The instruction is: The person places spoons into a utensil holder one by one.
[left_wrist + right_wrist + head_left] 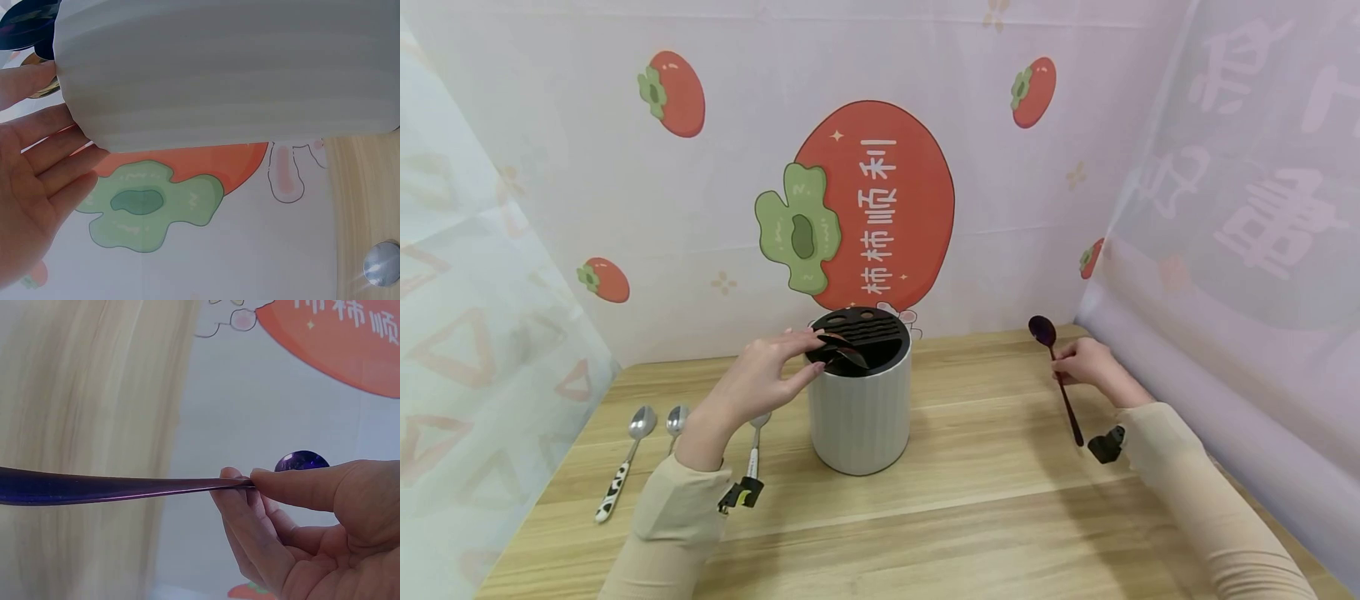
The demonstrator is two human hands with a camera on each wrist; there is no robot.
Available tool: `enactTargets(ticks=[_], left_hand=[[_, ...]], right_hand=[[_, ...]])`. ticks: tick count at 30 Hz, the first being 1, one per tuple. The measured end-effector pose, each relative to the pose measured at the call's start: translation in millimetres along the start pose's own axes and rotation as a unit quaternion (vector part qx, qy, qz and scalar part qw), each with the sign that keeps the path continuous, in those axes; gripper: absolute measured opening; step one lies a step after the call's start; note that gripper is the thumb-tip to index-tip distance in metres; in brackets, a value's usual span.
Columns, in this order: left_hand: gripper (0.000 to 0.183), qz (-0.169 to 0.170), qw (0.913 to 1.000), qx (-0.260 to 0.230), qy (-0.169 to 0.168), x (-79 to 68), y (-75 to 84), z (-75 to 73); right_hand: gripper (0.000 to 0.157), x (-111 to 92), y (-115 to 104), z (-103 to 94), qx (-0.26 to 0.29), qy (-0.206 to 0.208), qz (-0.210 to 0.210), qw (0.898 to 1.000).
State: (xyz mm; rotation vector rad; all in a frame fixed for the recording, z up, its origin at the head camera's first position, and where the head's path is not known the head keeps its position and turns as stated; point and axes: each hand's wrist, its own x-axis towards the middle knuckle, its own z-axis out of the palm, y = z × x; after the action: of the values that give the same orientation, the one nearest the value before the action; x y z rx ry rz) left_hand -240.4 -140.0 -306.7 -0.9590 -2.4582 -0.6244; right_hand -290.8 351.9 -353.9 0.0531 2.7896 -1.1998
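A white ribbed utensil holder (859, 425) with a black slotted top stands mid-table. Spoon bowls (852, 357) poke out of its front opening. In the left wrist view, one spoon bowl (25, 25) looks dark blue and another spoon bowl (45, 89) golden. My left hand (758, 379) is at the holder's upper left edge, its fingers fairly straight and the thumb apart, beside the spoon bowls. On the right, my right hand (1090, 364) pinches a shiny dark purple spoon (1070, 410) by the handle between thumb and fingers. That spoon is held above the table, bowl end up and away.
Left of the holder lie a spoon with a black-and-white spotted handle (613, 492), a second metal spoon (677, 418) partly behind my left arm, and a third spoon with a white handle (754, 458). Printed cloth walls surround the wooden table (970, 500) at back and sides.
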Motion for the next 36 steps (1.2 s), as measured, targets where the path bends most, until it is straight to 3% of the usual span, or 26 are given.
enactTargets(ticks=[10, 20, 36], left_hand=[[0.033, 0.002, 1.0000, -0.001, 0.000, 0.4, -0.2, 0.3], [0.032, 0.001, 1.0000, 0.001, 0.001, 0.0, 0.3, 0.7], [0.030, 0.007, 1.0000, 0.001, 0.007, 0.2, -0.8, 1.2]], right_hand=[[0.028, -6.9, -23.3, 6.3, -0.033, 0.009, -0.027, 0.999], [0.023, -8.0, -35.7, 10.2, -0.014, 0.030, -0.044, 0.998], [0.028, -19.4, -51.3, 9.4, 0.002, 0.034, -0.050, 0.998]])
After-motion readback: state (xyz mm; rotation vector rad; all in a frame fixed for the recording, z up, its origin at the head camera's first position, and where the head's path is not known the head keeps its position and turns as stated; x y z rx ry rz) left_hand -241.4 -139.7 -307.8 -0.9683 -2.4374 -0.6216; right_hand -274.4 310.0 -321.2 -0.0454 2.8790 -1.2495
